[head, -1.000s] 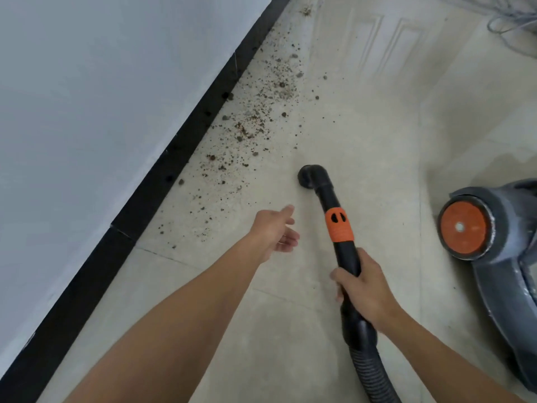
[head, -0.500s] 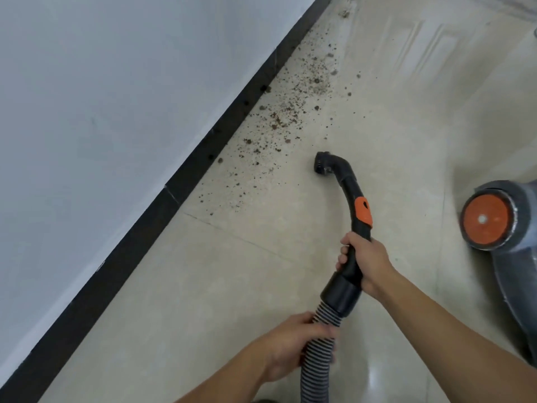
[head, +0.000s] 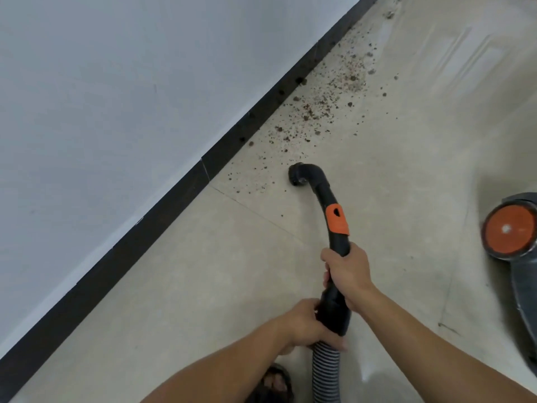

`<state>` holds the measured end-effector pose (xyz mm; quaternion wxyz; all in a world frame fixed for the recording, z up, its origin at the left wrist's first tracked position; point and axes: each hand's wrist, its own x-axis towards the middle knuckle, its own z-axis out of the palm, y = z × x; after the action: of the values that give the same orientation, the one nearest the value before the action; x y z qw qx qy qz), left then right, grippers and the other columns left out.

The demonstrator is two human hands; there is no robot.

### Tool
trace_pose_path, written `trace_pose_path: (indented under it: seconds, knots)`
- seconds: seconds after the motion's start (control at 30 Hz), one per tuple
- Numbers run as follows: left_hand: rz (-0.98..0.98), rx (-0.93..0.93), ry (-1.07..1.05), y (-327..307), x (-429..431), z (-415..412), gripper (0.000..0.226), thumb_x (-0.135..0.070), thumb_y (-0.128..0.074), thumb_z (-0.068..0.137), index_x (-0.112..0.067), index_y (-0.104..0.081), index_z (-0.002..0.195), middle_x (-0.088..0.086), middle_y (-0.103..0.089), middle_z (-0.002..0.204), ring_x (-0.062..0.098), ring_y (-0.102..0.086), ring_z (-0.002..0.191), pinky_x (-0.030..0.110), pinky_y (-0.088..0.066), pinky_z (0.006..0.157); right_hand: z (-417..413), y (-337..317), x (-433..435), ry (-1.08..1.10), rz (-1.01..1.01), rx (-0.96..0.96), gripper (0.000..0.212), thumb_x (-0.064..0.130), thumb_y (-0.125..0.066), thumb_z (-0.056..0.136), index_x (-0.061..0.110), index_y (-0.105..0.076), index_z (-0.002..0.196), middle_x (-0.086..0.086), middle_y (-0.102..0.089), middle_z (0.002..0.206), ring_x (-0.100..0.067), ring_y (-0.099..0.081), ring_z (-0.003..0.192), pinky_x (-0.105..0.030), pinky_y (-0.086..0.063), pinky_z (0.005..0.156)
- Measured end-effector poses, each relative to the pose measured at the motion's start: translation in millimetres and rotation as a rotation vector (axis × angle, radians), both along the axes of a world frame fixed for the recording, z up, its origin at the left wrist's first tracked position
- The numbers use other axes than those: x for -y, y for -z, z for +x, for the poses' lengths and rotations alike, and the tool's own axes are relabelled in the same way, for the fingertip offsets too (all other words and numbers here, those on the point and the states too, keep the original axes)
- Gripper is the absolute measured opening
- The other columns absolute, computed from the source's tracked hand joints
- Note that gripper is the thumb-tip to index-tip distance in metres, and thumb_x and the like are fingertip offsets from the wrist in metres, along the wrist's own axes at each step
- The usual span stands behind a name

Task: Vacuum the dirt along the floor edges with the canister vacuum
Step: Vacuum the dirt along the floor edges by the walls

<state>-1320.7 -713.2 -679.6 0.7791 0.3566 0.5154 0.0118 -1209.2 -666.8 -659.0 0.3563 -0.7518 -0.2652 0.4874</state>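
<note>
Gripping wand (head: 323, 194) in right hand (head: 347, 275), hose (head: 326, 371) in left hand (head: 307, 324), we face the dirt (head: 319, 109). Rushing the nozzle (head: 298, 175) could scatter it.

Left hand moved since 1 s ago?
Yes. The left hand pulled back from the floor seam toward the person, now gripping the hose.

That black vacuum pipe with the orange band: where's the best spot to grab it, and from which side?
Probably the straight stretch of the pipe just behind the orange band, wrapped from above, as the right hand does: it is round and slim, so a grip closes right around it. The left hand steadies the cuff where the ribbed hose joins.
</note>
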Motion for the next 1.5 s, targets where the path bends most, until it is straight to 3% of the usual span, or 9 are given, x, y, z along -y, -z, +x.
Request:
trace_pose_path:
  seconds: [0.13, 0.3, 0.53, 0.7, 0.87, 1.03, 1.17, 1.4, 1.5]
  knots:
    - [0.006, 0.045, -0.105, -1.1, 14.1, 0.5, 0.026, 0.003, -0.078, 0.068, -0.011, -0.066, 0.086, 0.005, -0.066, 0.073, 0.019, -0.064, 0.063, 0.037, -0.057, 0.075, -14.0, -3.9, 15.9, -0.056, -0.069, -0.101, 0.012, 0.003, -0.064, 0.084, 0.003, -0.053, 0.088, -0.013, -0.054, 0.063, -0.021, -0.051, 0.044, -0.029, -0.047, 0.046]
    - [0.038, 0.064, 0.029, -5.1, 11.8, -15.2, 0.023, 0.007, -0.073, 0.070, -0.008, -0.063, 0.084, 0.006, -0.064, 0.068, 0.018, -0.064, 0.060, 0.032, -0.057, 0.070, 8.3, -19.2, -40.1, 0.036, -0.147, -0.503, 0.011, 0.014, -0.067, 0.085, 0.009, -0.058, 0.089, -0.006, -0.057, 0.061, -0.018, -0.053, 0.047, -0.028, -0.047, 0.046]
    - [0.101, 0.002, 0.253, -5.3, 6.3, 11.0, 0.036, -0.012, -0.083, 0.067, -0.017, -0.065, 0.098, 0.003, -0.067, 0.098, 0.023, -0.065, 0.100, 0.037, -0.054, 0.092, 44.3, -27.1, -19.1, 0.254, -0.087, -0.234, 0.014, 0.014, -0.066, 0.087, 0.006, -0.058, 0.095, -0.009, -0.054, 0.061, -0.018, -0.048, 0.043, -0.028, -0.045, 0.045]
    - [0.195, -0.092, 0.064, -1.0, 11.4, 7.1, 0.042, -0.018, -0.080, 0.057, -0.007, -0.061, 0.093, 0.007, -0.062, 0.083, 0.019, -0.063, 0.077, 0.037, -0.057, 0.077, -2.6, -19.5, -6.3, 0.027, -0.151, -0.332, 0.014, 0.011, -0.065, 0.088, 0.004, -0.057, 0.097, -0.010, -0.053, 0.064, -0.019, -0.048, 0.046, -0.029, -0.046, 0.047]
    - [0.250, -0.050, 0.046, -6.6, 8.5, -21.8, 0.022, -0.008, -0.076, 0.061, -0.003, -0.064, 0.079, 0.013, -0.064, 0.075, 0.021, -0.063, 0.069, 0.038, -0.057, 0.074, -10.2, -17.1, -62.6, -0.071, -0.197, -0.511, 0.013, 0.015, -0.065, 0.089, 0.007, -0.055, 0.093, -0.011, -0.060, 0.065, -0.020, -0.057, 0.049, -0.031, -0.053, 0.052]
    - [0.279, -0.101, 0.031, -7.1, 10.4, -28.4, 0.026, -0.011, -0.077, 0.063, -0.011, -0.057, 0.079, 0.008, -0.061, 0.079, 0.020, -0.061, 0.074, 0.039, -0.057, 0.077, -19.6, -10.5, -80.6, -0.073, -0.126, -0.295, 0.016, 0.012, -0.060, 0.094, 0.006, -0.051, 0.107, -0.010, -0.054, 0.068, -0.018, -0.050, 0.046, -0.025, -0.047, 0.043]
    - [0.275, -0.109, 0.065, -7.6, 4.5, -27.9, 0.029, -0.013, -0.080, 0.070, -0.016, -0.054, 0.084, 0.001, -0.056, 0.082, 0.017, -0.058, 0.079, 0.034, -0.054, 0.077, -20.0, -7.4, -81.1, -0.070, -0.039, -0.202, 0.029, 0.021, -0.059, 0.097, 0.020, -0.046, 0.123, -0.014, -0.056, 0.080, -0.019, -0.051, 0.049, -0.027, -0.048, 0.046]
    - [0.199, -0.045, -0.086, -11.4, -9.6, -58.5, 0.030, -0.014, -0.083, 0.067, -0.017, -0.054, 0.076, -0.003, -0.055, 0.070, 0.010, -0.057, 0.066, 0.020, -0.049, 0.060, -94.0, 1.7, -99.5, -0.454, -0.057, -0.168, 0.028, 0.029, -0.054, 0.100, 0.025, -0.046, 0.126, -0.013, -0.056, 0.080, -0.018, -0.051, 0.048, -0.025, -0.046, 0.043]
    - [0.239, -0.051, -0.128, -9.8, -19.8, -68.9, 0.026, -0.009, -0.080, 0.070, -0.016, -0.055, 0.076, -0.002, -0.056, 0.070, 0.011, -0.058, 0.065, 0.024, -0.052, 0.060, -92.9, 6.3, -114.0, -0.318, -0.005, -0.101, 0.031, 0.030, -0.053, 0.101, 0.022, -0.045, 0.129, -0.012, -0.056, 0.080, -0.018, -0.051, 0.048, -0.026, -0.045, 0.043]
